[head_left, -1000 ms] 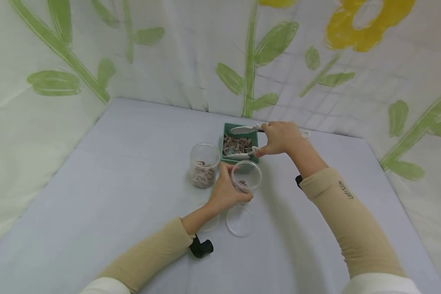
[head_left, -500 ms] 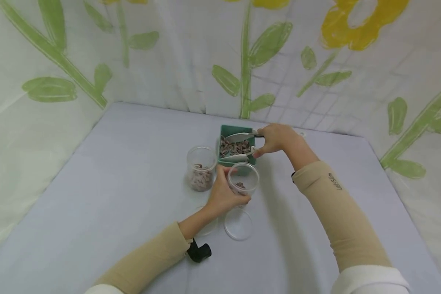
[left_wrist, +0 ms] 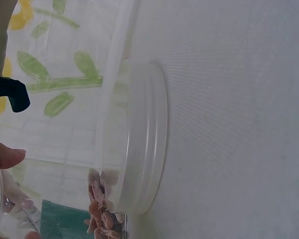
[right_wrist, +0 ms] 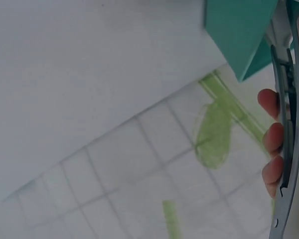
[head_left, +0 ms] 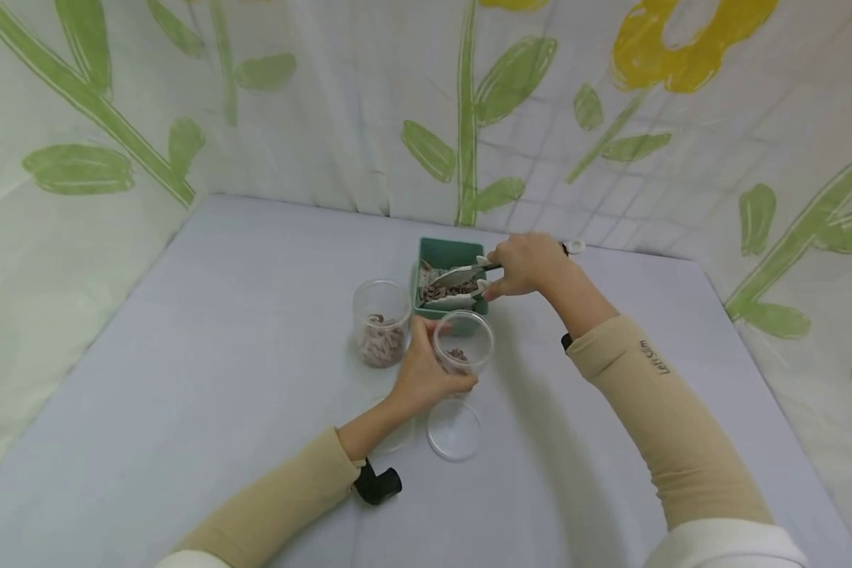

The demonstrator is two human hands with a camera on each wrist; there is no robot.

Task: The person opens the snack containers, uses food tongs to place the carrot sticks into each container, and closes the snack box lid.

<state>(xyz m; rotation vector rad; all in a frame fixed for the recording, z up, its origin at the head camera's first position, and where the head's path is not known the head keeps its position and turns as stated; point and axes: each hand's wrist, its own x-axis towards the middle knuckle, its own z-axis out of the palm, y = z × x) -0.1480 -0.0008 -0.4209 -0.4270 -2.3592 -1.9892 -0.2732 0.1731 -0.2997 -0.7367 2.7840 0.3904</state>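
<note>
Green box (head_left: 450, 252) at the back of a pale table (head_left: 255, 355) is reached into with tongs (head_left: 457, 276), gripped in the right hand (head_left: 527, 264) with fingers curled round the handles. Brownish pieces (head_left: 439, 294) are seen lying about the tong ends, which are held apart; whether any piece is pinched cannot be told. A clear tub (head_left: 484, 357) is grasped in the left hand (head_left: 426, 376), thumb and fingers wrapped about its sides, just in front of the box. Beside it, to the left, a second tub (head_left: 364, 319) is stood upright on the table. The work is judged to be about midway: the standing tub is partly filled, while only a small amount is seen in the held one. More pieces are left in the box, and neither the near lid (head_left: 454, 431) nor the partly hidden lid (head_left: 397, 434), both laid flat on the table, has been fitted.
</note>
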